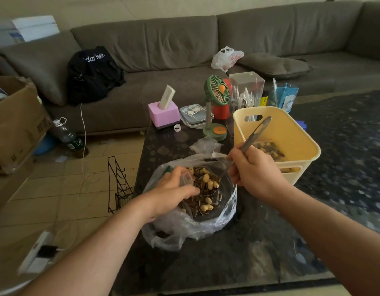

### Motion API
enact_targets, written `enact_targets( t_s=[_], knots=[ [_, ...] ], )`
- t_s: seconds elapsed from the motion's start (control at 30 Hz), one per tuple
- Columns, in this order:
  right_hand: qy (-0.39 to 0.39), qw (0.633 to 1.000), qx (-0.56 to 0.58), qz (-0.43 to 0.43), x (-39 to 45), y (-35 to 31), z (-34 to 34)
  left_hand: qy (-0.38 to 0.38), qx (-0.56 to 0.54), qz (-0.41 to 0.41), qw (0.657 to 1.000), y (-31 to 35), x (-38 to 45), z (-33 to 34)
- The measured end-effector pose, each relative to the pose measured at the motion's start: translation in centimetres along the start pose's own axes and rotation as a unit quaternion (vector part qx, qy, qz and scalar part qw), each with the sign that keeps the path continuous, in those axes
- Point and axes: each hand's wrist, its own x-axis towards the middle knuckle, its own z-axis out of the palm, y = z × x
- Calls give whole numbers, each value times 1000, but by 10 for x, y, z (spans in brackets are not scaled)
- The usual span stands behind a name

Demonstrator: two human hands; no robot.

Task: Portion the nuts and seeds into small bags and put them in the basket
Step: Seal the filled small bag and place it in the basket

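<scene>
A large clear plastic bag point(225, 212) lies open on the dark table, full of sunflower seeds and pale nuts point(206, 195). My left hand point(174, 189) is inside its mouth and pinches a small clear bag point(188, 177) held over the mix. My right hand point(253, 169) grips a metal spoon point(255, 133); the handle points up and to the right, and the bowl end dips into the seeds. Right of the big bag stands the yellow basket point(300, 135), and a filled small bag point(270, 149) lies inside it.
A stack of spare small bags point(204, 145) lies behind the big bag. Further back stand a green desk fan point(216, 92), a pink tissue box point(163, 113), a clear container point(246, 88) and a blue cup point(283, 96). A grey sofa point(184, 45) runs behind the table; a wire rack point(118, 184) stands left.
</scene>
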Motion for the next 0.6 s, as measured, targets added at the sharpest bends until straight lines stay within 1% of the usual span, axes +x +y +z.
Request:
enact_targets(
  t_s=[0.07,0.2,0.3,0.33,0.4,0.5,0.6],
  knots=[
    [-1,1000,0,-2,0,-1,-2,41,19,5,999,-4,5,0],
    [-2,1000,-16,-21,-2,-5,-6,142,59,65,986,-9,5,1],
    [13,998,-27,-54,-4,-12,-13,181,154,96,967,-10,1,0],
    [17,997,-32,-68,-5,-15,-15,189,181,100,960,-11,1,0],
    [21,994,-49,-91,-5,-20,-20,191,199,99,956,-12,2,0],
    [26,989,-76,-120,-4,-29,-23,183,192,81,961,-11,5,3],
    [31,982,-94,-160,-1,-39,-22,178,155,77,969,-7,7,7]
  ],
)
